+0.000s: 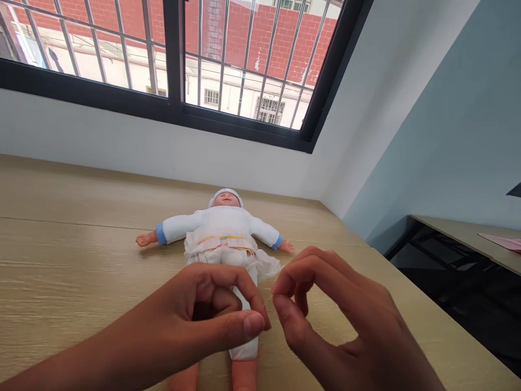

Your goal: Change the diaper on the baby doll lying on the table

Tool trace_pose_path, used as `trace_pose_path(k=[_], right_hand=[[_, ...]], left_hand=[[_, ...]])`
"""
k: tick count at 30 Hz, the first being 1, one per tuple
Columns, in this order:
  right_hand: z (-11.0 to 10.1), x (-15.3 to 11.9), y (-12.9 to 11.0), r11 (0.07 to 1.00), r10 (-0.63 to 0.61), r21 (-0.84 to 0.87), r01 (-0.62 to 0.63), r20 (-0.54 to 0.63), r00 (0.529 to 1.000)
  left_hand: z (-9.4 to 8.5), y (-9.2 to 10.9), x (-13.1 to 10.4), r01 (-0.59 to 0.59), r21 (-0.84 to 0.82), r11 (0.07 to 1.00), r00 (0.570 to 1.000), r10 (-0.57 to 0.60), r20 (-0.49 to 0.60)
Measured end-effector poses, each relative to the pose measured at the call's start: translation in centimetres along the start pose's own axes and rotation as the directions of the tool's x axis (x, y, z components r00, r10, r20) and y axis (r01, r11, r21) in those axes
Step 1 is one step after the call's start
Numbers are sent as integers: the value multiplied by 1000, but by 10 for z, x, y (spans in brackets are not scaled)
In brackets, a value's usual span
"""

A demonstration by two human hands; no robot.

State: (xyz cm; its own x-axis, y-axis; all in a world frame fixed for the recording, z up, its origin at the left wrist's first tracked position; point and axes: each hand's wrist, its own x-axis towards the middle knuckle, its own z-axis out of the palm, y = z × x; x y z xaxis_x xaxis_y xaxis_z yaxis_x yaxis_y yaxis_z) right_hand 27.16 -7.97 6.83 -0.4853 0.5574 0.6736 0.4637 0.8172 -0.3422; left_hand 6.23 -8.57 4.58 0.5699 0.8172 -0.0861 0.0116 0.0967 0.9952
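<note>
A baby doll [223, 220] lies on its back on the wooden table, arms spread, in a white top with blue cuffs, a white cap and white trousers. Around its waist is a diaper [222, 243] with an orange-yellow band and loose white edges. My left hand [220, 309] hovers in front of the doll's legs, thumb and index finger pinched together. To its right, my right hand [325, 309] also pinches thumb against fingertips, with a tiny pale sliver barely showing at the tips. The fingertips of the two hands are close but apart. Part of the doll's legs is hidden behind my left hand.
The table [81, 271] meets a white wall below a black-framed, barred window [175, 103]. To the right, past the table's edge, stands another dark-sided table [456, 233] with a pink item [502, 241] on it.
</note>
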Motion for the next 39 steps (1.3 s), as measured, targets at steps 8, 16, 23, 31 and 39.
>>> trace_pose_path(k=[8, 16, 23, 31, 39], right_hand=[[-4, -3, 1, 999, 11, -51, -12, -7, 1000], [-6, -2, -6, 999, -17, 49, 16, 30, 999], [-3, 2, -3, 994, -98, 40, 99, -27, 995], [5, 0, -7, 987, -108, -129, 97, -83, 991], [5, -3, -6, 956, -152, -260, 133, -53, 987]], left_hand=[[-3, 7, -3, -59, 105, 993, 992, 70, -109], [-4, 4, -8, -84, 180, 980, 990, 104, -100], [-2, 4, -5, -177, 289, 941, 964, 225, -141], [0, -6, -9, -167, 438, 883, 953, 259, -158], [-11, 0, -5, -255, -4, 967, 963, 253, -91]])
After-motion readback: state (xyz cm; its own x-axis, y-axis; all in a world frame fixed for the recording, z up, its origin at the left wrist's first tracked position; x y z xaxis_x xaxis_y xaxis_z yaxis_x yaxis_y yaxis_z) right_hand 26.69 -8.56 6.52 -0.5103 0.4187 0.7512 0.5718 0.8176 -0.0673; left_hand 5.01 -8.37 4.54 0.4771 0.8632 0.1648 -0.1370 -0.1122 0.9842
